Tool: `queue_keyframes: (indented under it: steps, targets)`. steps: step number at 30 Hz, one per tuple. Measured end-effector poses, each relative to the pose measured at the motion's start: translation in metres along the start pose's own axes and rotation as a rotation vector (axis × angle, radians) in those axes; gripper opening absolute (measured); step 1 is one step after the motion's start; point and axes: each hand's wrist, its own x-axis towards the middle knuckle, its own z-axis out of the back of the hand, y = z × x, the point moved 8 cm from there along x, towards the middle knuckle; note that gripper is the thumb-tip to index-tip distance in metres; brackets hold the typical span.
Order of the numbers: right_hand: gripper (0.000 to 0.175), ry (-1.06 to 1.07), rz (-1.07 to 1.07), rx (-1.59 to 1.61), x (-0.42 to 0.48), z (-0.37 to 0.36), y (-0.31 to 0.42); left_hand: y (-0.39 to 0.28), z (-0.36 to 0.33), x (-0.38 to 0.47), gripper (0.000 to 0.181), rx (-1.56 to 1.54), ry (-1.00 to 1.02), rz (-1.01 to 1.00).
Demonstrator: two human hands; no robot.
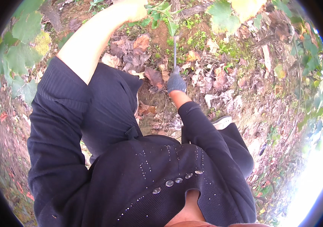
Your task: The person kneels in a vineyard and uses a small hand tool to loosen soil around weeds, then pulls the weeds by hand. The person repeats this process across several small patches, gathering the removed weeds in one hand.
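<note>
My left hand (134, 11), bare, is at the top edge, closed on the stems of a leafy green plant (161, 14). My right hand (176, 81), in a dark grey glove, grips the handle of a thin metal hand tool (175, 52) that points away from me. The tool's far end is blurred and lies near low green weeds (188, 24) and bare soil, just below the held leaves. What kind of tool it is, I cannot tell.
Dry fallen leaves (155, 76) cover the soil around my right hand. Grapevine leaves (22, 54) hang at the left, with more vine leaves (223, 17) at the upper right. A woody stem (196, 10) lies at the top. My shoe (222, 122) rests right of my right arm.
</note>
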Motion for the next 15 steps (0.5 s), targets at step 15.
queue_keyframes:
  steps: [15]
  targets:
    - [0.026,-0.343,0.093,0.027,0.007,0.096,0.012,0.002,0.002,-0.001,0.029,0.108,0.027,-0.024]
